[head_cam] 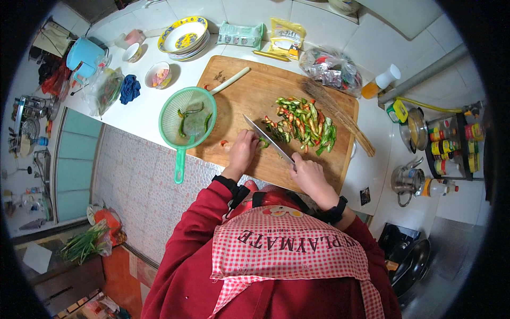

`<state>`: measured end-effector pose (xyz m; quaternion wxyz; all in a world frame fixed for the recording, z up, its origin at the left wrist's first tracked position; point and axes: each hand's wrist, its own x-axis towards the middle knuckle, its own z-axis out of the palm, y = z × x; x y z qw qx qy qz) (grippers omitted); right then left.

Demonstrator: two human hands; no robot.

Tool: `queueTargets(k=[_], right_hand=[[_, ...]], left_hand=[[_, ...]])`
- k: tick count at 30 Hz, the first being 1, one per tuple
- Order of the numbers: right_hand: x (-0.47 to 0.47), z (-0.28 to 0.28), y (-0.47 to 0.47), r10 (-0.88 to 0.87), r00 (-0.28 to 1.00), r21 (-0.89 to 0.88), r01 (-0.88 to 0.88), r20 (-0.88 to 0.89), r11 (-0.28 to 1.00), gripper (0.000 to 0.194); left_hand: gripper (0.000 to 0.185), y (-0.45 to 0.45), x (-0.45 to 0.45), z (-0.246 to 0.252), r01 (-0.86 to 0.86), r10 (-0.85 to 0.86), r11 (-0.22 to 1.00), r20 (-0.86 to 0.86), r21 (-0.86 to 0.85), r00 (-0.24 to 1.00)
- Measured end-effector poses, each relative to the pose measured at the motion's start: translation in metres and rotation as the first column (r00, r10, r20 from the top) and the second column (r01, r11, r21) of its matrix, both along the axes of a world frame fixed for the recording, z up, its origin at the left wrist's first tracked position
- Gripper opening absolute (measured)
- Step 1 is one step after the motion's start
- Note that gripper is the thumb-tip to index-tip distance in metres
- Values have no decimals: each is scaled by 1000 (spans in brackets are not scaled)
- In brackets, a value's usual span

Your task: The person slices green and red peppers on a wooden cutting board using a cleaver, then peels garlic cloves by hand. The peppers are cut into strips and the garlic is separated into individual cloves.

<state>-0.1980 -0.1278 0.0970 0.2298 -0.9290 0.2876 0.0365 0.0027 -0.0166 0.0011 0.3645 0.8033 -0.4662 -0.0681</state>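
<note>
My right hand [308, 175] grips a kitchen knife [275, 144], its blade pointing up and left across the wooden cutting board [247, 99]. Against the blade, my left hand [244, 148] holds down a green chili pepper [263, 142] with bent fingers. Most of that pepper is hidden by the fingers. Beyond the knife lies a heap of sliced green and red peppers [305, 123]. Left of my left hand, a green plastic strainer [163, 123] with a few whole green peppers [182, 124] rests partly on the board, its handle out over the counter edge.
A white-handled utensil [231, 79] lies behind the strainer. A bundled-straw brush [338, 113] crosses the board's right edge. Behind stand stacked plates [183, 38], a small bowl with pinkish pieces [158, 75] and a filled plastic bag [330, 69]. A metal kettle [407, 179] is at right.
</note>
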Motion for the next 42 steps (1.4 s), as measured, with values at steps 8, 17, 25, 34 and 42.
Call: queueTargets(k=[8, 17, 25, 34, 42], right_hand=[[25, -16, 1, -28, 999, 46, 27, 21, 999, 19], [8, -4, -4, -58, 995, 136, 68, -76, 988, 30], [32, -34, -2, -153, 988, 255, 139, 35, 957, 26], [4, -18, -6, -55, 996, 187, 40, 73, 982, 26], [5, -25, -11, -66, 997, 170, 61, 25, 984, 32]], left_hand=[[10, 0, 0, -3, 31, -31, 999, 49, -7, 998], [11, -2, 1, -5, 44, -42, 999, 105, -13, 994], [8, 0, 2, -4, 55, -53, 998, 85, -18, 995], [8, 41, 39, 67, -47, 54, 989, 43, -138, 998], [16, 73, 182, 79, -212, 150, 954, 271, 213, 951]])
